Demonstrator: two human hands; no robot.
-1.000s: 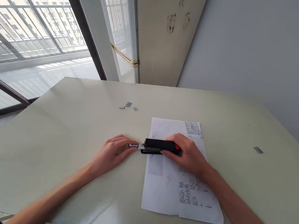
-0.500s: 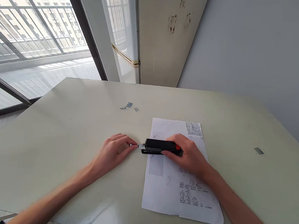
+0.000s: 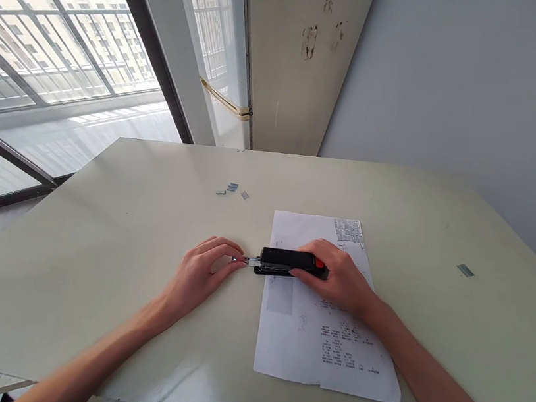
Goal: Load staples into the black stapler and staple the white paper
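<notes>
Left fingers pinch the metal slide at the stapler's front, almost as half a second earlier.
In the head view, the left hand [image 3: 201, 271] has drawn back very slightly from the black stapler [image 3: 284, 262], so a touch more metal slide [image 3: 252, 261] shows between fingertips and body. Its thumb and fingers close on the slide; the right hand [image 3: 344, 278] grips the stapler's rear, thumb below and fingers above, partly hiding it. The stapler lies crosswise over the printed paper [image 3: 287, 350], its front past the paper's left edge. Small staple pieces [image 3: 233, 187] lie toward the worktop's [image 3: 147, 210] far edge; another staple strip [image 3: 465, 271] lies near its right edge.
</notes>
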